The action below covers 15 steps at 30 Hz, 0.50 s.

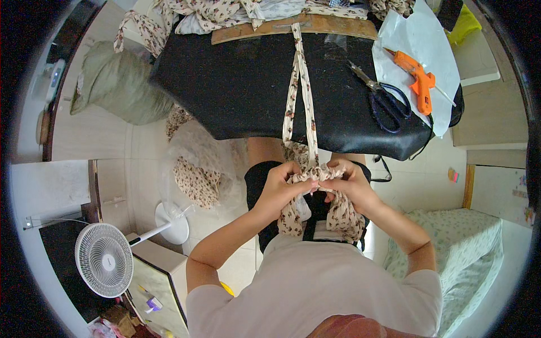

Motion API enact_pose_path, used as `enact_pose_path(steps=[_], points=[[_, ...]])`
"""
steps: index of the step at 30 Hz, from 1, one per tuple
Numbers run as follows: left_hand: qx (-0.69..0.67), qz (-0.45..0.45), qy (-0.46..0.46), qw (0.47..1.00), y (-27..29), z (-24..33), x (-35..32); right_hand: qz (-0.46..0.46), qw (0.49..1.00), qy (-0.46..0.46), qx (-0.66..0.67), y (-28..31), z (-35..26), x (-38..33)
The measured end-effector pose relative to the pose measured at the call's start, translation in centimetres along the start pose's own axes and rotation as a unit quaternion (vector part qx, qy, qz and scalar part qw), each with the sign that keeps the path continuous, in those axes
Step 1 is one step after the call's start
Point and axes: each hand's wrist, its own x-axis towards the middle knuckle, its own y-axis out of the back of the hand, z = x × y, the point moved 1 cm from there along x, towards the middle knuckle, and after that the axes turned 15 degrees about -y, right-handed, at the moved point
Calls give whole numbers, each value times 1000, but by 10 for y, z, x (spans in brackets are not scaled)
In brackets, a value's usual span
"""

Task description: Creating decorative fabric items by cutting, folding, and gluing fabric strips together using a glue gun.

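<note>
Between my hands, over my lap, is a cream floral fabric piece [345, 217] with a gathered, ruffled edge. My left hand [280, 188] pinches that edge from one side, and my right hand [355, 186] pinches it from the other, thumbs almost meeting. The rest of the cloth drapes down onto my thighs. A long narrow floral strap [307, 93] runs from the gathers up over the black table; its far end reaches a curved wooden strip [242, 32]. A second length of strap hangs beside it over the table's front edge. My fingertips are partly hidden in the folds.
Dark-handled scissors [389, 107] and an orange glue gun [418, 79] lie on the right of the black table [225, 84], the gun on white paper [445, 53]. Floral cloth [217, 12] is heaped at the back. A white fan [107, 260] stands left; a bagged floral bundle [197, 183] lies on the floor.
</note>
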Motion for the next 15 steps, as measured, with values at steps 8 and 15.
enact_pose_path(steps=[8,15], points=[[22,10,-55,998,-7,10,-1,119,630,546,-539,1,-1,-11],[180,-4,-143,973,-9,20,4,133,572,630,-508,4,-7,-3]])
